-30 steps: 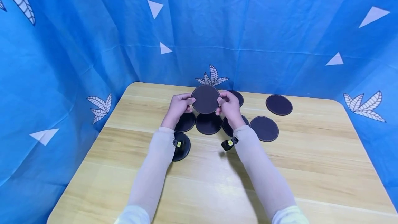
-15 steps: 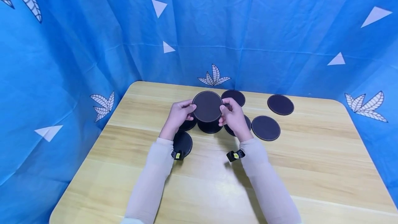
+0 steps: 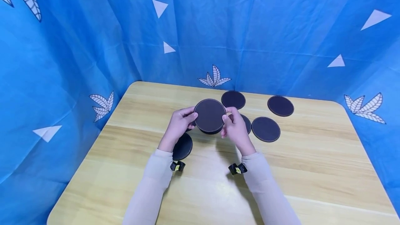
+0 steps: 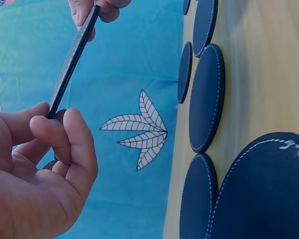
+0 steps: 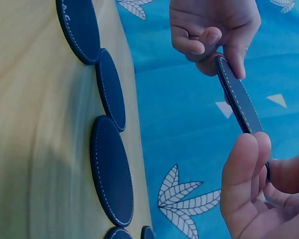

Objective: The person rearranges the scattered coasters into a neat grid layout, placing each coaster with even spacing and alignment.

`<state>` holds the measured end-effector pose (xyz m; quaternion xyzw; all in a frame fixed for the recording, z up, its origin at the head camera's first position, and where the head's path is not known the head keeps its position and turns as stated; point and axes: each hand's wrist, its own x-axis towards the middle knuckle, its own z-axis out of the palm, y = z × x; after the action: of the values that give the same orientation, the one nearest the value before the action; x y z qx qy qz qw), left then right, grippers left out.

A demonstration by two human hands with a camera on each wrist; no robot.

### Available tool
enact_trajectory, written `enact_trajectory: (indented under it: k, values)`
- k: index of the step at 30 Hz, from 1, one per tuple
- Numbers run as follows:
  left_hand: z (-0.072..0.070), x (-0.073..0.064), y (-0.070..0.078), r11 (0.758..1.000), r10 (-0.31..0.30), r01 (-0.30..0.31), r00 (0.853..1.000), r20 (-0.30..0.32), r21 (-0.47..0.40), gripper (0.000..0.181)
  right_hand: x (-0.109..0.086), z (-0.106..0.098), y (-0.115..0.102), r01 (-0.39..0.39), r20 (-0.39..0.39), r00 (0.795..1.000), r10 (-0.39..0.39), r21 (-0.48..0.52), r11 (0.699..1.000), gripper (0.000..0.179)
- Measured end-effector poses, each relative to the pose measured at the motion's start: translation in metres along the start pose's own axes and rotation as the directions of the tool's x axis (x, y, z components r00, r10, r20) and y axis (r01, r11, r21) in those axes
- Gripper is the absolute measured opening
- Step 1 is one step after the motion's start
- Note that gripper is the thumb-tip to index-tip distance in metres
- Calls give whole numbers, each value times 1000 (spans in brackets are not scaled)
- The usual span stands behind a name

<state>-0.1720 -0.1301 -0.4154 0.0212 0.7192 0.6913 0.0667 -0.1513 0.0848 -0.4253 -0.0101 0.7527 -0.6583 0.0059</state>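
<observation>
Between both hands a round dark coaster (image 3: pixel 209 115) with a stitched edge is held up off the table. My left hand (image 3: pixel 179 124) pinches its left edge with thumb and fingers, and my right hand (image 3: pixel 235 127) pinches the right edge. The left wrist view shows the coaster (image 4: pixel 74 62) edge-on, clear of the coasters lying behind it. In the right wrist view the coaster (image 5: pixel 239 97) also appears thin and tilted, gripped at both ends. Directly below it in the head view, another coaster is mostly hidden.
Several more coasters lie flat on the wooden table (image 3: pixel 312 169): one by my left wrist (image 3: pixel 182 147), one at the back (image 3: pixel 233 100), others on the right (image 3: pixel 266 129) and far right (image 3: pixel 280 106). A blue patterned curtain (image 3: pixel 200 27) hangs behind the table.
Both hands have drawn the held coaster down and closer in the head view, now overlapping more of the coaster below it. The back coaster, partly covered earlier, shows whole.
</observation>
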Motion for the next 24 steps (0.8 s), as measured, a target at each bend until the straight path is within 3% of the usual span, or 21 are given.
enact_trajectory:
  k: [9, 17, 24]
  values:
    - [6, -18, -9, 999, 17, -17, 1000, 7, 39, 29, -22, -2, 3, -5, -24, 1000, 5, -33, 999, 10]
    - [11, -35, -7, 996, 35, -37, 999, 27, 77, 34, -40, -2, 5, -62, 8, 998, 62, 14, 998, 11]
    - [11, -47, -14, 992, 30, -33, 999, 27, 123, 38, -54, 1, 9, -121, 34, 992, 119, 49, 991, 13]
